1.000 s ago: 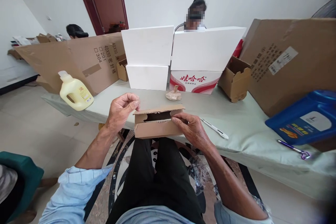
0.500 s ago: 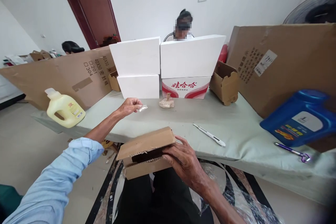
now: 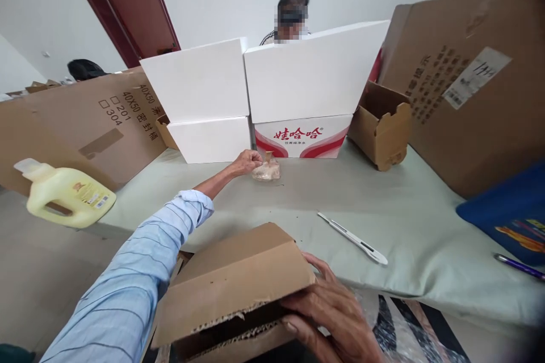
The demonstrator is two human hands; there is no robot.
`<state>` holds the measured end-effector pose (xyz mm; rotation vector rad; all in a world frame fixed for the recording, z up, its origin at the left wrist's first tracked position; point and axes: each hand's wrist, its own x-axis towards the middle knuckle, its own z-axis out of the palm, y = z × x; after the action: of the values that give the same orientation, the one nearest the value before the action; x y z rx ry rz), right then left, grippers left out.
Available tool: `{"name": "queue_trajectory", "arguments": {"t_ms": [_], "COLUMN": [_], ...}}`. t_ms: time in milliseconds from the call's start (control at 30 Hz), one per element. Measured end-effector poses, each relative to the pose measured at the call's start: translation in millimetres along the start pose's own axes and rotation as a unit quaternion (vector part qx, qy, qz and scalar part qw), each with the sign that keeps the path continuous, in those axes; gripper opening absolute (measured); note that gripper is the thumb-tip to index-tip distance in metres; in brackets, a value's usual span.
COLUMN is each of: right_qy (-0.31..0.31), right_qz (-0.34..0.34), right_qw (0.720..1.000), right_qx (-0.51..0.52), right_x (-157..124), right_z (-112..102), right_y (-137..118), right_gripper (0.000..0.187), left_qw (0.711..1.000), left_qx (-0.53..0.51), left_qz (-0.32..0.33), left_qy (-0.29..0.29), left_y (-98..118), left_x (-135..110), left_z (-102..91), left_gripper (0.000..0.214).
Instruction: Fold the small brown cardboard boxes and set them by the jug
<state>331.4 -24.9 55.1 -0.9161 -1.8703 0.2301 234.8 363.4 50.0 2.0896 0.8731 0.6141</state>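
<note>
My left hand (image 3: 247,163) reaches across the table, its fingers pinched at the left side of a crumpled clump of clear tape (image 3: 267,171). The bit of clear film in that pinch is mostly hidden. A brown cardboard tab (image 3: 268,155) sticks up from the clump. Nearer to me, a brown cardboard box (image 3: 238,272) is tilted over my lap, with a gap between its ragged-edged flaps and a dark inside. My right hand (image 3: 332,306) grips the box's right end, fingers curled over the edges of the flaps.
A white utility knife (image 3: 352,238) lies right of the box. White cartons (image 3: 317,76) stand behind the clump, an open brown box (image 3: 378,130) beside them. A yellow jug (image 3: 70,193) is left; a blue bottle (image 3: 508,210) and purple pen (image 3: 519,266) are right. A person (image 3: 293,8) sits behind the cartons.
My left hand has moved right with its scrap of clear film, from the bare cloth to the tape clump. The camera view has moved closer; my right hand still holds the box.
</note>
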Motion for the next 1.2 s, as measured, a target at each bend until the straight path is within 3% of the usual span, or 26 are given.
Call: {"name": "queue_trajectory", "arguments": {"t_ms": [167,333,433,533,667,733,800,900,1000,1100,1200], "right_qy": [-0.021,-0.027,-0.023,-0.018,0.030,0.052,0.067,0.101,0.133,0.136,0.127], "right_qz": [0.040,0.040,0.048,0.055,0.037,0.039,0.050,0.072,0.092,0.120,0.136], "right_qw": [0.999,0.999,0.999,0.998,0.999,0.998,0.996,0.992,0.987,0.983,0.982], "right_qx": [0.008,0.008,0.005,0.003,-0.002,-0.016,-0.022,-0.017,-0.011,-0.021,-0.045], "right_x": [-4.6,-4.6,-3.0,-1.3,1.0,1.5,1.4,2.3,6.9,14.8,21.9], "right_z": [-8.7,-11.6,-12.7,-10.9,-7.3,-7.1,-7.9,-9.1,-8.1,-3.5,4.4], "right_y": [5.7,8.9,4.9,-0.2,-1.4,0.9,4.5,11.1,16.2,16.0,10.4], "right_gripper": [0.020,0.026,0.023,0.020,0.013,0.008,0.006,0.009,0.015,0.025,0.030], "left_qw": [0.998,0.989,0.979,0.975,0.975,0.976,0.979,0.983,0.985,0.977,0.951], "left_qx": [0.058,0.129,0.174,0.204,0.211,0.206,0.180,0.051,0.008,0.108,0.210], "left_qz": [-0.026,-0.043,-0.030,-0.008,0.027,0.044,0.075,0.176,0.171,0.179,0.228], "left_qy": [0.012,0.063,0.099,0.089,0.065,0.061,0.050,0.019,-0.012,-0.046,-0.017], "left_y": [-30.8,-47.5,-43.7,-32.7,-10.5,5.5,27.3,69.8,108.0,122.4,114.0], "left_x": [19.2,17.8,12.7,8.1,-6.9,-30.3,-71.9,-165.0,-262.3,-320.7,-333.5], "left_z": [17.7,25.2,27.8,30.7,20.0,1.9,-24.2,-67.1,-95.5,-99.0,-86.7], "left_gripper": [0.005,0.018,0.029,0.007,0.006,0.011,0.014,0.010,0.011,0.022,0.036]}}
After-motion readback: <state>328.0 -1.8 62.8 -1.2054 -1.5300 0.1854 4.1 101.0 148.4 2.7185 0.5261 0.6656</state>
